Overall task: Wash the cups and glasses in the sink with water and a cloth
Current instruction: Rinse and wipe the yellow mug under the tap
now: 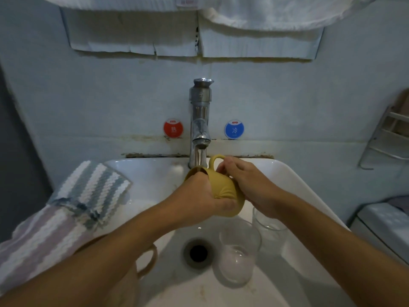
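Observation:
A yellow mug is tilted on its side under the chrome tap, and water runs onto its rim. My left hand grips the mug with its fingers reaching inside the mouth. My right hand holds the mug by the handle side. Two clear glasses stand in the white sink: one glass next to the drain and a second glass partly hidden under my right forearm. A beige mug sits low left under my left forearm. A blue and white striped cloth lies on the sink's left rim.
A pink and white striped cloth lies at the lower left. The drain is open in the basin's middle. Red and blue stickers flank the tap. A metal rack hangs on the right wall. White towels hang overhead.

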`<state>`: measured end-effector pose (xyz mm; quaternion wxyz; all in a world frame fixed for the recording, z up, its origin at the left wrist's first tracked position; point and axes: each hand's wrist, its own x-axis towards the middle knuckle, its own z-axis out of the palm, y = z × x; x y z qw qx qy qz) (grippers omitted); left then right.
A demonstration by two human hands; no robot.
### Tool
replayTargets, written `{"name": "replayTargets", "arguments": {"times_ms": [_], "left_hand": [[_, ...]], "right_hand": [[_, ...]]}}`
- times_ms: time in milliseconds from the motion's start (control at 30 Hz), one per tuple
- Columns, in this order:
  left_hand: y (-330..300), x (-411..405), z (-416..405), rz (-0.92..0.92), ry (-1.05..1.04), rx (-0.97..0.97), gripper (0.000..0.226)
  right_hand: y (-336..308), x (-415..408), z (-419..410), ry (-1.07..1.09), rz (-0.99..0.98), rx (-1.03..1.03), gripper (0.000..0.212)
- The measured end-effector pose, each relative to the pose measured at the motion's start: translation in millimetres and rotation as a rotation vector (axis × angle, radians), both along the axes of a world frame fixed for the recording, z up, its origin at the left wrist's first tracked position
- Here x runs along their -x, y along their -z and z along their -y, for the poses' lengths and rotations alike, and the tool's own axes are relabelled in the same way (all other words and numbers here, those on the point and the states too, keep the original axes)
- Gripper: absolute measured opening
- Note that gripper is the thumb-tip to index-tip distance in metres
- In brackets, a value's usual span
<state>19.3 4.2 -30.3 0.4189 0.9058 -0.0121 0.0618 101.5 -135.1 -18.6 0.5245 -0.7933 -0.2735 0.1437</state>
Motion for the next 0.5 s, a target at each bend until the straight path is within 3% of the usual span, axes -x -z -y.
{"name": "replayTargets", "arguments": {"times_ms": [133, 300, 500], "left_hand": [[-8.1, 5.0, -1.8, -0.049, 0.094, -0.093, 0.048], [-2.4, 6.7, -7.0, -0.079, 0.200, -0.437, 0.060], [-3.5, 1.7, -10.3, -0.034, 0.173, -0.386, 0.050]], "right_hand": [[2.1, -0.4, -2.0, 0.041, 0.007, -0.056, 0.045], [3.2, -2.9, -2.5, 0.042, 0.018, -0.057, 0.042], [5.0, -4.9, -4.0, 0.070, -0.003, -0.040, 0.043]]}}
